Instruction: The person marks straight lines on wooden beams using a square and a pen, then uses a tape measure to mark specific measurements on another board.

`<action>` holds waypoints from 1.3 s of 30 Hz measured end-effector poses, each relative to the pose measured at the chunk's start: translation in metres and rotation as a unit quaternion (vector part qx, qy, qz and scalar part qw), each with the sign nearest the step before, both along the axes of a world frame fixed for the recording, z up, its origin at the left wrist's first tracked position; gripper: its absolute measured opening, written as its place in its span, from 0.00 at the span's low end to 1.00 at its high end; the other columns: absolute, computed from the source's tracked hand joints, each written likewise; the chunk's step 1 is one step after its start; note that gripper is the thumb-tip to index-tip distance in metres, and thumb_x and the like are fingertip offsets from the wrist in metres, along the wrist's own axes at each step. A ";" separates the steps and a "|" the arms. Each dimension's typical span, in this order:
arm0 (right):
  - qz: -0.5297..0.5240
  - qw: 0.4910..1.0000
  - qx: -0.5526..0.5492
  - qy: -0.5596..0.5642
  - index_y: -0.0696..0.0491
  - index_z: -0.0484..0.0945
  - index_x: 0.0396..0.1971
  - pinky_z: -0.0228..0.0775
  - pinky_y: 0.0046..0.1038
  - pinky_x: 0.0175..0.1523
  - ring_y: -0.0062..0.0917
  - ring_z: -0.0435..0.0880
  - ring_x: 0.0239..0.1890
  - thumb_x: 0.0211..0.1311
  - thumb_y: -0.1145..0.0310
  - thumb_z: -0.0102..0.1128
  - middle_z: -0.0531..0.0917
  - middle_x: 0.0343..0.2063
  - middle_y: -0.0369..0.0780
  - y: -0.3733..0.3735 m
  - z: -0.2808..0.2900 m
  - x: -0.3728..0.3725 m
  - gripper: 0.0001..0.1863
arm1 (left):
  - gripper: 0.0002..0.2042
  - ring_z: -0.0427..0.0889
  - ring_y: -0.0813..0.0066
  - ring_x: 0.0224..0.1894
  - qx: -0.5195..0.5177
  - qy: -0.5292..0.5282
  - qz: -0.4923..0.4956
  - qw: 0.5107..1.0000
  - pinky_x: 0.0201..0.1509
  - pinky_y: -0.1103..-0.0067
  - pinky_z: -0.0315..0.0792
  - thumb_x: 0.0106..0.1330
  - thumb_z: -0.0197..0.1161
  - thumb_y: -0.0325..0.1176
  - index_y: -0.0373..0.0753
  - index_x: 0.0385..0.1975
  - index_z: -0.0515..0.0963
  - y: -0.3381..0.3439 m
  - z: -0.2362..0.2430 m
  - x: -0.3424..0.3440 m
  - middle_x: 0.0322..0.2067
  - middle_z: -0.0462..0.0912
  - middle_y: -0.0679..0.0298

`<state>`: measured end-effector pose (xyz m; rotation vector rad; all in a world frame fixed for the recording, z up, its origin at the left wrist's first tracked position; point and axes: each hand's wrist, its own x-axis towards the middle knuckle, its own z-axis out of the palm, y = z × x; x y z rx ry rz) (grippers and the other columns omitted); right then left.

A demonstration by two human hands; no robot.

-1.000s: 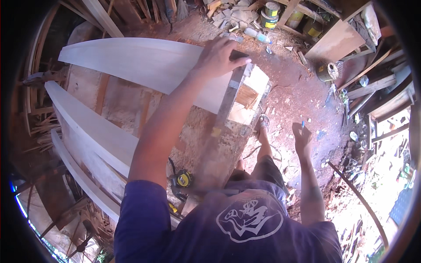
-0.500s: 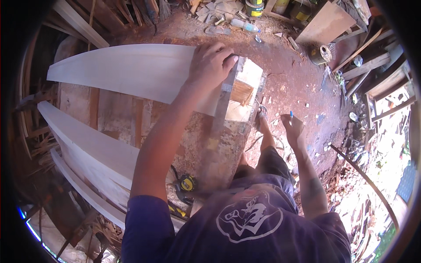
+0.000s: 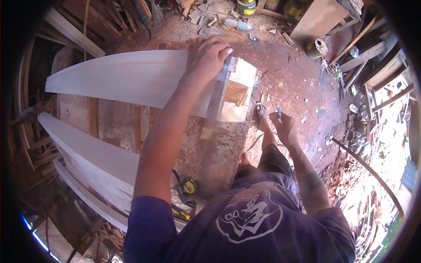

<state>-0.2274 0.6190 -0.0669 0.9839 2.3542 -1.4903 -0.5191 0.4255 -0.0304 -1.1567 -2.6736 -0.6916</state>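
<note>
A long pale board [image 3: 118, 74] with a curved, tapering left end lies across the far side of a worn workbench [image 3: 228, 144]. My left hand [image 3: 207, 57] grips the board's far edge near its right end, fingers curled over it. Under the thumb, a grey strip like a straightedge [image 3: 221, 81] lies across the board; its near part is blurred. To the right of the bench, my right hand [image 3: 284, 127] is closed around a blue-ended pen [image 3: 279, 114], held in the air away from the board.
Another curved pale board [image 3: 96, 149] lies at the near left. A black-and-yellow tape measure [image 3: 188, 186] rests on the bench close to my body. A pale block with a notch [image 3: 237, 92] sits at the bench's right end. Cans [image 3: 316, 48], a plastic bottle [image 3: 239, 24] and wood scraps litter the floor.
The view has shifted slightly. My right hand, with the pen, appears a little farther left, and the far board sits slightly lower at its left end. My left hand keeps its grip.
</note>
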 end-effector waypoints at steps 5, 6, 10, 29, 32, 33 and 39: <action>-0.003 1.000 0.011 -0.005 0.61 0.86 0.43 0.75 0.35 0.44 0.31 0.88 0.37 0.70 0.60 0.61 0.88 0.33 0.52 -0.002 0.001 0.003 0.18 | 0.13 0.80 0.57 0.54 -0.024 0.019 0.021 0.999 0.65 0.64 0.72 0.74 0.61 0.42 0.44 0.50 0.86 -0.004 0.004 0.010 0.47 0.86 0.61; -0.003 1.000 0.010 -0.005 0.61 0.86 0.43 0.75 0.35 0.44 0.31 0.88 0.37 0.70 0.60 0.61 0.88 0.33 0.52 -0.002 0.000 0.003 0.18 | 0.13 0.80 0.55 0.55 -0.031 0.018 0.028 0.999 0.65 0.63 0.72 0.75 0.61 0.42 0.45 0.51 0.86 -0.003 0.005 0.011 0.48 0.85 0.60; -0.010 0.999 0.023 0.047 0.59 0.87 0.36 0.75 0.33 0.36 0.27 0.85 0.26 0.68 0.56 0.60 0.85 0.22 0.43 -0.002 -0.013 0.006 0.19 | 0.12 0.80 0.56 0.55 -0.005 0.028 0.033 0.999 0.65 0.62 0.72 0.75 0.61 0.42 0.48 0.50 0.86 -0.003 0.004 0.012 0.47 0.86 0.62; -0.049 0.956 -0.102 0.272 0.62 0.86 0.40 0.69 0.24 0.29 0.19 0.80 0.26 0.80 0.48 0.53 0.84 0.25 0.40 0.043 0.062 -0.109 0.28 | 0.11 0.80 0.62 0.54 -0.004 0.003 0.051 0.999 0.62 0.64 0.73 0.71 0.62 0.39 0.52 0.47 0.89 -0.002 0.006 0.018 0.45 0.87 0.68; -0.021 0.952 -0.134 0.274 0.61 0.86 0.41 0.74 0.26 0.35 0.21 0.83 0.29 0.77 0.51 0.59 0.87 0.30 0.41 0.018 0.094 -0.140 0.24 | 0.11 0.80 0.61 0.54 -0.006 0.004 0.048 0.999 0.63 0.64 0.73 0.71 0.62 0.39 0.52 0.48 0.89 -0.002 0.008 0.019 0.45 0.87 0.67; -0.018 0.948 -0.114 0.297 0.61 0.86 0.41 0.76 0.27 0.39 0.23 0.84 0.31 0.75 0.55 0.62 0.88 0.33 0.42 0.008 0.097 -0.149 0.21 | 0.12 0.80 0.61 0.55 -0.004 0.009 0.049 0.999 0.63 0.64 0.73 0.71 0.62 0.39 0.52 0.49 0.88 -0.003 0.007 0.020 0.45 0.87 0.67; 0.086 0.954 0.045 0.284 0.60 0.84 0.44 0.76 0.29 0.40 0.26 0.86 0.30 0.68 0.62 0.66 0.87 0.32 0.45 -0.008 0.090 -0.179 0.15 | 0.12 0.80 0.60 0.54 0.001 0.018 0.046 0.999 0.62 0.62 0.74 0.71 0.64 0.39 0.52 0.49 0.88 -0.002 0.008 0.020 0.44 0.87 0.65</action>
